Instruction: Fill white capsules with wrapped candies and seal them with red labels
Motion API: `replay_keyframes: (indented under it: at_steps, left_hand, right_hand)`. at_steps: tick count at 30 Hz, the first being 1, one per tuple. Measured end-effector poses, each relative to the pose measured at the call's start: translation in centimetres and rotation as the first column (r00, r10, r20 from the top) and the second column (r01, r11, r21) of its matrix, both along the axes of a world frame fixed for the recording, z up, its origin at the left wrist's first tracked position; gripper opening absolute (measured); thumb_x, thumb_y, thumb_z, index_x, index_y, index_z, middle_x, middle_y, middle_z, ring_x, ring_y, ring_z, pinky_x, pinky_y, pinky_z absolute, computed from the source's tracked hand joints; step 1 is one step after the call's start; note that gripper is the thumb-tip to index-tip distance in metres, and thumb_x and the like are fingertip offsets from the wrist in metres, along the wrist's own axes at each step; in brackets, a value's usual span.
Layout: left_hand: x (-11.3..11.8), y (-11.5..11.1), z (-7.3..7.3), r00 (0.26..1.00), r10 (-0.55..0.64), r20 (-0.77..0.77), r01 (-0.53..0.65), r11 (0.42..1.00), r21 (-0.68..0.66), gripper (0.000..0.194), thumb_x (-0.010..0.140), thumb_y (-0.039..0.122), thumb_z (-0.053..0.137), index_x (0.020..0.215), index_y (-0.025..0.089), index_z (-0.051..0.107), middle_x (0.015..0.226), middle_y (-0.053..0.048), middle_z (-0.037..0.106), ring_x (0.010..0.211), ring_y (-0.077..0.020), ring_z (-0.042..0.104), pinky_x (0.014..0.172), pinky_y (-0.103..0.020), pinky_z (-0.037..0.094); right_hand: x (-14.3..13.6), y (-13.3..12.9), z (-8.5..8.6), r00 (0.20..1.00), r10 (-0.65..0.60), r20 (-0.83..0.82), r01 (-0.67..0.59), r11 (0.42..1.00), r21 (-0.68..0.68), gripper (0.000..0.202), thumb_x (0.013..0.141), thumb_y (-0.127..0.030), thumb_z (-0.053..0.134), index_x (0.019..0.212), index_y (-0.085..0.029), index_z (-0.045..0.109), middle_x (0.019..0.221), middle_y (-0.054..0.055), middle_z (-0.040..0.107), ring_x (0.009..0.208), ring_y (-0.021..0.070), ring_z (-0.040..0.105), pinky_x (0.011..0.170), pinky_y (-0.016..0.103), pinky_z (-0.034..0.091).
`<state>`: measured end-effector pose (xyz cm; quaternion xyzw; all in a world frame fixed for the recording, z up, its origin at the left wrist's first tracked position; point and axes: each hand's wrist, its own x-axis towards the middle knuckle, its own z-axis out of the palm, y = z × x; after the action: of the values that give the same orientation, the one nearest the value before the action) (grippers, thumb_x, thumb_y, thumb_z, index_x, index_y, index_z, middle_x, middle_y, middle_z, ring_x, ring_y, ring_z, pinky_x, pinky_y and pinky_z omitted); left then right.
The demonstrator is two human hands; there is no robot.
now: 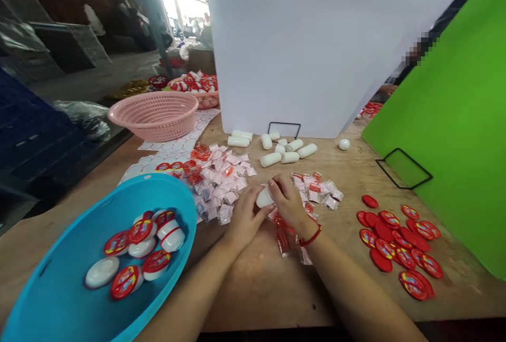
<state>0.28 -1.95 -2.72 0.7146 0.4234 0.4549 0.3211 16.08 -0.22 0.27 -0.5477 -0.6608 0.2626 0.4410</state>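
Between my two hands, over the middle of the table, is a small white plastic capsule point(263, 198). My left hand point(244, 216) is wrapped round its left side. My right hand point(290, 202), with a red cord at the wrist, has its fingers on the capsule's right side. The fingers partly hide the capsule. A heap of small pink and red sachets point(221, 178) lies just beyond my left hand. More sachets point(322, 189) lie beside and under my right hand. White stacked cups point(290, 157) rest farther back.
At left a blue basin point(59, 284) holds several red-and-white capsules. Red printed lids point(403, 242) lie at right. A pink basket point(154, 115) stands at back left. A white panel point(284, 47) and a green panel point(454, 136) border the table; part of a person shows between them.
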Motion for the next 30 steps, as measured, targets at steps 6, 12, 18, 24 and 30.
replay_keyframes:
  at_steps: [6, 12, 18, 24, 30]
  left_hand:
    - [-0.2, 0.3, -0.8, 0.996, 0.013, -0.089, -0.014, 1.0, -0.016, 0.035, 0.089, 0.046, 0.062, 0.115, 0.024, 0.059, 0.112, -0.007, 0.068, 0.097, -0.0261, 0.065, 0.081, -0.037, 0.052]
    - [-0.4, 0.9, -1.3, 0.992, 0.102, -0.069, -0.103, 0.995, -0.006, 0.041, 0.092, 0.061, 0.048, 0.106, 0.024, 0.059, 0.085, -0.003, 0.064, 0.076, -0.0246, 0.061, 0.067, -0.035, 0.049]
    - [-0.4, 1.0, -1.4, 0.969, 0.195, 0.15, -0.177, 0.976, -0.126, 0.047, 0.091, 0.061, 0.055, 0.116, 0.022, 0.053, 0.096, -0.002, 0.061, 0.081, -0.0198, 0.059, 0.08, -0.034, 0.049]
    - [0.3, 1.2, -1.5, 0.957, 0.174, 0.233, -0.139, 0.978, -0.157, 0.047, 0.086, 0.054, 0.067, 0.116, 0.022, 0.049, 0.109, -0.004, 0.058, 0.095, -0.0185, 0.058, 0.09, -0.033, 0.047]
    - [0.2, 0.4, -0.1, 0.956, 0.182, 0.231, -0.112, 0.951, -0.288, 0.05, 0.094, 0.069, 0.043, 0.105, 0.021, 0.054, 0.088, -0.002, 0.061, 0.076, -0.0177, 0.057, 0.075, -0.032, 0.05]
  right_hand:
    - [0.7, -0.9, 0.4, 0.985, 0.146, 0.098, -0.141, 0.989, -0.052, 0.03, 0.092, -0.051, 0.061, 0.098, -0.021, 0.063, 0.079, -0.003, 0.061, 0.07, 0.0132, 0.052, 0.064, 0.025, 0.038]
    - [1.0, -0.2, -0.1, 0.995, 0.018, -0.098, -0.02, 0.999, -0.027, 0.038, 0.098, -0.056, 0.051, 0.092, -0.02, 0.064, 0.077, -0.003, 0.06, 0.071, 0.0123, 0.054, 0.064, 0.024, 0.039]
    - [3.5, 1.0, -0.6, 0.934, -0.187, 0.303, 0.18, 0.982, 0.054, 0.038, 0.098, -0.054, 0.054, 0.115, -0.023, 0.066, 0.104, 0.003, 0.068, 0.095, 0.0192, 0.059, 0.085, 0.031, 0.043]
    - [3.5, 1.2, -1.8, 0.756, -0.115, 0.645, 0.172, 0.985, -0.027, 0.04, 0.101, -0.05, 0.05, 0.134, -0.032, 0.063, 0.127, 0.008, 0.064, 0.115, 0.0272, 0.054, 0.1, 0.042, 0.041]
    - [2.7, 0.2, -0.1, 0.914, 0.067, 0.4, -0.101, 0.993, 0.065, 0.046, 0.106, -0.049, 0.037, 0.138, -0.023, 0.059, 0.122, 0.01, 0.065, 0.115, 0.0249, 0.054, 0.102, 0.04, 0.04]
